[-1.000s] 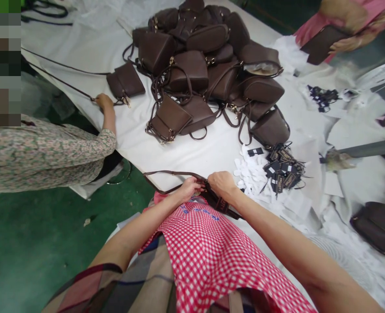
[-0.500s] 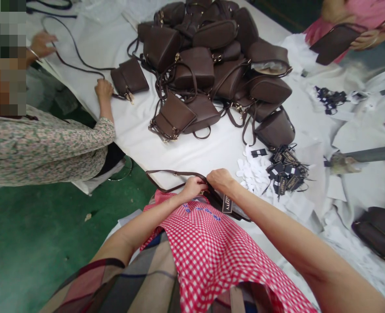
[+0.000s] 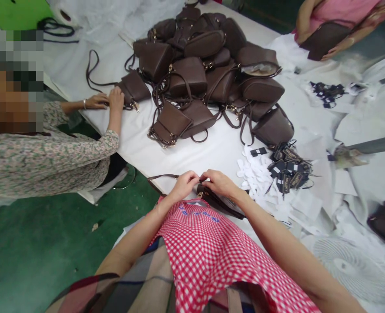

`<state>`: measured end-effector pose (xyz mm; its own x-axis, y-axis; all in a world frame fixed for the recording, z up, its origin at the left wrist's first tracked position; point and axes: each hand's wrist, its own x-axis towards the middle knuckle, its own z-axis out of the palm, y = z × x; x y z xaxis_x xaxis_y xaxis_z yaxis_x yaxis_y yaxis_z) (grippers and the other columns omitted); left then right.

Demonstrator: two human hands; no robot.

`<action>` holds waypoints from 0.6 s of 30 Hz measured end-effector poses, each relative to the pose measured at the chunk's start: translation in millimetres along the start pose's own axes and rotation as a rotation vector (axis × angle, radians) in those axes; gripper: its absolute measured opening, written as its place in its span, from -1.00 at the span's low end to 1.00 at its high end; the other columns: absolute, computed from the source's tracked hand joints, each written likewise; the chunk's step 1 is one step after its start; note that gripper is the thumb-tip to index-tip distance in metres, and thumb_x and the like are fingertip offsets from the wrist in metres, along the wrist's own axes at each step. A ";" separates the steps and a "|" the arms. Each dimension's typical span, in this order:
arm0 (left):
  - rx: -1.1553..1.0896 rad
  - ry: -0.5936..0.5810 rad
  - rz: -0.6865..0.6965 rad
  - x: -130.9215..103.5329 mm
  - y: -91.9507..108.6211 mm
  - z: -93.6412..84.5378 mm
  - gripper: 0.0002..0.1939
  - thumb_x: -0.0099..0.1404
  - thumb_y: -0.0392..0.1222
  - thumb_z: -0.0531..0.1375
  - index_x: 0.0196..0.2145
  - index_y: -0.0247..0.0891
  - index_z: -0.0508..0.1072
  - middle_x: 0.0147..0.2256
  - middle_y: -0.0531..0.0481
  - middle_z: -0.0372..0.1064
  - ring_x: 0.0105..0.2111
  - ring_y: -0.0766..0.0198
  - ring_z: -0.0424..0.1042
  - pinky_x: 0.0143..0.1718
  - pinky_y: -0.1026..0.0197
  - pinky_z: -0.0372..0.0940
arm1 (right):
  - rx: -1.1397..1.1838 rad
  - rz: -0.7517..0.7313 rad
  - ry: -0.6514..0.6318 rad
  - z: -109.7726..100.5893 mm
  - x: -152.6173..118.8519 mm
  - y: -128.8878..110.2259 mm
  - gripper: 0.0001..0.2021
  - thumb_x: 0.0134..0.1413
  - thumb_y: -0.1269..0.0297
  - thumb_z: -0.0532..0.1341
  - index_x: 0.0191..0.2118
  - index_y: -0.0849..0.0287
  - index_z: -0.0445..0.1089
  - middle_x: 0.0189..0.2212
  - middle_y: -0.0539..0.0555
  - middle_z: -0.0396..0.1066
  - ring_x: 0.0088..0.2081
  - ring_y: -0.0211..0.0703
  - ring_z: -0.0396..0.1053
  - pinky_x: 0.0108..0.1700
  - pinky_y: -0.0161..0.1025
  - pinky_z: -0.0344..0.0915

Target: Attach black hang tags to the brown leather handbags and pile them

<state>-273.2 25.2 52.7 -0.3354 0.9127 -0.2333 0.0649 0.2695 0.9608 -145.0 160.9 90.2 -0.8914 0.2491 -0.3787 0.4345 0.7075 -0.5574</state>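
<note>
A dark brown bag point(image 3: 223, 203) lies at the table's near edge, against the red checked apron. My left hand point(image 3: 186, 182) is closed at the bag's strap point(image 3: 161, 177), which trails off to the left. Close beside it, my right hand point(image 3: 215, 181) pinches at the bag's upper left end, its fingertips nearly meeting those of the left. What exactly lies between the fingertips is too small to tell. Black hang tags point(image 3: 288, 167) and white paper pieces point(image 3: 254, 174) lie to the right of my hands.
Brown bags point(image 3: 189, 76) are heaped on the white table point(image 3: 140, 148). At the left a person's hands point(image 3: 115, 102) touch another bag point(image 3: 134, 89). Across the table a person in pink holds a bag point(image 3: 326, 39). A fan point(image 3: 344, 266) stands at the lower right.
My hands have come together at the bag's end, and the hang tag on the bag no longer shows. The left person's hands have moved together beside their bag.
</note>
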 end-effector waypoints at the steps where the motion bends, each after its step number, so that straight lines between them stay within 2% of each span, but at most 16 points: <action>1: -0.069 0.006 -0.037 1.2 -1.7 1.3 -0.92 0.19 -0.25 0.14 -0.43 -0.28 0.40 -0.44 0.04 0.38 -0.40 0.31 0.33 -0.31 0.27 0.25 | 0.007 -0.006 0.024 5.1 0.6 0.1 -0.80 0.14 0.39 0.15 -0.16 0.22 0.49 -0.23 0.15 0.46 -0.18 -0.13 0.37 -0.08 -0.25 0.23; 7: -0.408 -0.015 -0.189 3.2 -7.7 7.3 -0.89 0.15 -0.20 0.22 -0.42 -0.30 0.40 -0.43 0.03 0.40 -0.39 0.32 0.41 -0.27 0.25 0.33 | 0.048 -0.019 0.105 14.4 1.1 4.5 -0.84 0.13 0.36 0.19 -0.23 0.16 0.52 -0.26 0.10 0.46 -0.22 -0.17 0.36 -0.16 -0.28 0.22; 13: -0.525 0.006 -0.272 2.6 -6.6 9.8 -0.81 0.11 -0.14 0.28 -0.41 -0.32 0.42 -0.43 0.02 0.45 -0.41 0.32 0.45 -0.24 0.23 0.35 | 0.057 -0.014 0.153 17.3 0.8 4.4 -0.83 0.14 0.37 0.15 -0.26 0.16 0.51 -0.28 0.09 0.46 -0.23 -0.17 0.37 -0.17 -0.29 0.21; 18: -0.584 0.042 -0.282 1.1 -10.3 14.0 -0.82 0.08 -0.19 0.30 -0.37 -0.31 0.41 -0.45 0.01 0.48 -0.40 0.30 0.49 -0.20 0.21 0.36 | 0.081 0.046 0.169 20.4 3.1 6.0 -0.84 0.14 0.36 0.14 -0.30 0.18 0.49 -0.30 0.08 0.46 -0.27 -0.19 0.37 -0.19 -0.30 0.21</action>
<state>-261.0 27.7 40.5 -0.3022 0.8153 -0.4940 -0.5492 0.2747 0.7893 -142.5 152.5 70.6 -0.8765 0.3923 -0.2789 0.4778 0.6388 -0.6030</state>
